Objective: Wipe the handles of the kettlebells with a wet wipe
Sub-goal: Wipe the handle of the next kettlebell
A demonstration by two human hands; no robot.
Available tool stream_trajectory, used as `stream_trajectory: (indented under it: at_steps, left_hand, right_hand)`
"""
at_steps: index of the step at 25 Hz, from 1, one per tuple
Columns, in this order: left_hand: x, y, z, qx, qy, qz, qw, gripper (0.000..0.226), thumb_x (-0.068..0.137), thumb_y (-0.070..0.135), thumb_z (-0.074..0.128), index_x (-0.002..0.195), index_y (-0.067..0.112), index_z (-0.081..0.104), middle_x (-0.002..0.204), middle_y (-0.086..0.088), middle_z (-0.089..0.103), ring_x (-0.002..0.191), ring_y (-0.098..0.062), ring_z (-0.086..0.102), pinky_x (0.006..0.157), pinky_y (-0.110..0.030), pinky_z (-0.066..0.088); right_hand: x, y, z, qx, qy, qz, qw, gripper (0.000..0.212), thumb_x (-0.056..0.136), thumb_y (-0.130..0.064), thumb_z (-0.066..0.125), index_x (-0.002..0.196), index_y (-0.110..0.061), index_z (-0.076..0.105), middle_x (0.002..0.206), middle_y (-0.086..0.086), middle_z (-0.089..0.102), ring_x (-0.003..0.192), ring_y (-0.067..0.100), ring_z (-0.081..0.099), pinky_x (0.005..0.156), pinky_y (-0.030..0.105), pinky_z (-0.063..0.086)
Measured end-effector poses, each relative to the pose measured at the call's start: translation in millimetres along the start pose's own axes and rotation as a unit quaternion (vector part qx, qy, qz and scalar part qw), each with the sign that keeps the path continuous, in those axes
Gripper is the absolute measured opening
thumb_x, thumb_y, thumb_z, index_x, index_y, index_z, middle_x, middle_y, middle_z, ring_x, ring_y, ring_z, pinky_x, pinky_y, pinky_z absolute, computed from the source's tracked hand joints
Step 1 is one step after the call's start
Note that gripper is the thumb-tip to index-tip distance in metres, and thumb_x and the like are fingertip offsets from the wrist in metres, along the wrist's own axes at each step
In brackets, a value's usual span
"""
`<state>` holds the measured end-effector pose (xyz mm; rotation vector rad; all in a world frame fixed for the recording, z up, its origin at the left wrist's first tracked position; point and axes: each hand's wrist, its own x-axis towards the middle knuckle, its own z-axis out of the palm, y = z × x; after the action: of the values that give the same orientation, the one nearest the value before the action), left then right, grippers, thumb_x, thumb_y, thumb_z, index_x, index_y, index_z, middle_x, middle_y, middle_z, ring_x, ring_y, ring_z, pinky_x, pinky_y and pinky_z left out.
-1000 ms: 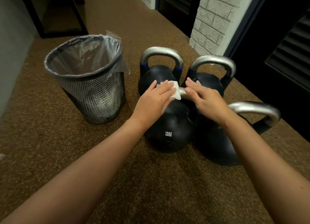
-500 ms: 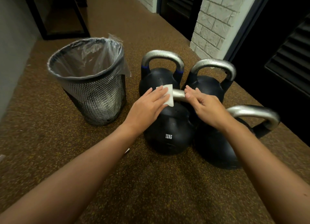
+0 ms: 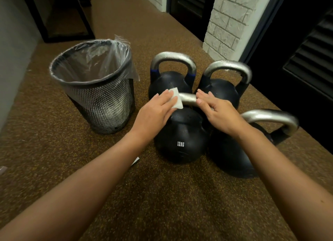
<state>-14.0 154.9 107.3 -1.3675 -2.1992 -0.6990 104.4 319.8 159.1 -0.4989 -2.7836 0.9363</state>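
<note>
From the head camera, the only writing that can be read is "12KG" in white on the front of the black kettlebell (image 3: 181, 136) at the centre of the frame. Its silver handle (image 3: 188, 98) runs left to right just above the ball, between the two hands.

The left hand (image 3: 156, 112) lies with its fingers straight and close together, pressing a white wet wipe (image 3: 176, 98) against the left end of that handle; the wipe's corner sticks out past the fingertips. The right hand (image 3: 219, 109) rests on the right end of the same handle with its fingers curled over the bar and the thumb below, gripping it. A short bare stretch of the metal shows between wipe and right fingertips.

Three more black kettlebells crowd round it. One stands in the upper centre, with blue bands at the foot of its silver handle (image 3: 173, 57). Another is just right of that, with a handle (image 3: 228, 65) that looks beaded with droplets. A third sits at the right of the frame, its handle (image 3: 272, 117) partly hidden behind the right wrist and forearm, and its body touching the 12KG one.

At the left centre stands a black mesh bin (image 3: 102, 103) lined with a clear plastic bag, apart from the kettlebells. Everything rests on brown speckled flooring (image 3: 162, 195). A small white scrap (image 3: 135, 161) peeks out from under the left forearm. A white brick pillar (image 3: 230, 22) rises at the upper right, with dark louvred doors beside it.
</note>
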Motion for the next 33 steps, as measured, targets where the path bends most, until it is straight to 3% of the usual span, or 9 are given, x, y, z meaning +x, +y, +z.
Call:
stream_trajectory:
  at_steps: [4,8,13,17,21,24,28,30,33]
  left_hand:
    - [-2,8,7,0.03,0.002,0.039,0.999,0.038,0.088,0.023,0.044,0.116,0.005,0.063,0.126,-0.014,0.059,0.119,-0.028,0.054,0.1,-0.043,0.043]
    - [21,13,4,0.004,-0.021,0.006,1.0,0.038,0.088,0.024,0.044,0.114,0.006,0.064,0.12,-0.011,0.063,0.116,-0.027,0.057,0.098,-0.046,0.044]
    - [-7,13,8,-0.015,0.002,-0.011,1.0,0.04,0.09,0.026,0.041,0.118,0.005,0.061,0.131,-0.013,0.055,0.125,-0.027,0.049,0.103,-0.044,0.036]
    - [15,22,4,0.016,-0.009,-0.081,0.997,0.042,0.091,0.028,0.037,0.117,0.007,0.061,0.122,-0.012,0.061,0.12,-0.03,0.053,0.101,-0.048,0.039]
    - [9,30,10,0.083,0.009,0.008,0.996,0.037,0.089,0.023,0.041,0.113,0.006,0.063,0.121,-0.013,0.062,0.116,-0.029,0.056,0.099,-0.048,0.041]
    - [29,22,1,0.021,-0.026,-0.037,0.999,0.03,0.093,0.023,0.045,0.11,0.009,0.064,0.11,-0.009,0.067,0.106,-0.025,0.061,0.104,-0.043,0.036]
    - [47,2,-13,-0.17,-0.069,-0.078,0.98,0.028,0.093,0.027,0.049,0.095,0.008,0.069,0.085,-0.007,0.069,0.08,-0.02,0.063,0.077,-0.036,0.048]
    - [46,-5,-17,-0.191,-0.084,-0.066,0.976,0.029,0.093,0.027,0.05,0.084,0.006,0.068,0.075,-0.005,0.067,0.071,-0.015,0.06,0.067,-0.033,0.045]
    - [55,-11,-20,-0.182,-0.112,-0.114,0.97,0.035,0.095,0.022,0.048,0.063,0.01,0.051,0.056,0.003,0.048,0.054,-0.009,0.043,0.053,-0.026,0.029]
  right_hand:
    - [0,-1,-1,0.004,-0.001,0.0,1.0,0.044,0.097,-0.038,0.039,0.14,-0.025,0.041,0.149,-0.011,0.033,0.143,0.012,0.016,0.117,0.028,0.012]
    - [0,-1,0,0.004,0.0,-0.002,1.0,0.043,0.098,-0.037,0.039,0.139,-0.024,0.042,0.149,-0.011,0.034,0.144,0.013,0.016,0.116,0.026,0.012]
    - [-1,-2,-1,-0.008,-0.005,-0.001,1.0,0.044,0.098,-0.037,0.038,0.14,-0.023,0.04,0.15,-0.01,0.032,0.144,0.015,0.015,0.115,0.027,0.011]
    - [-1,-3,1,-0.022,-0.005,-0.009,1.0,0.044,0.098,-0.036,0.037,0.141,-0.024,0.038,0.151,-0.009,0.03,0.144,0.018,0.014,0.117,0.031,0.012]
    - [-2,-2,2,-0.028,-0.01,-0.013,0.999,0.046,0.099,-0.036,0.037,0.142,-0.023,0.036,0.152,-0.009,0.028,0.145,0.018,0.012,0.115,0.028,0.01]
    - [-2,-1,1,-0.031,-0.01,-0.018,0.999,0.045,0.099,-0.035,0.037,0.142,-0.023,0.036,0.152,-0.009,0.028,0.145,0.018,0.013,0.115,0.027,0.01]
    - [-2,0,0,-0.021,-0.012,-0.018,1.0,0.045,0.099,-0.035,0.038,0.142,-0.023,0.036,0.152,-0.01,0.028,0.145,0.017,0.013,0.116,0.029,0.011]
    - [-2,1,1,-0.018,-0.01,-0.02,1.0,0.046,0.099,-0.035,0.038,0.142,-0.022,0.036,0.152,-0.011,0.028,0.145,0.016,0.013,0.117,0.03,0.011]
    - [-2,0,0,-0.021,-0.012,-0.021,0.999,0.046,0.099,-0.035,0.037,0.143,-0.023,0.035,0.152,-0.011,0.027,0.145,0.015,0.012,0.117,0.031,0.011]
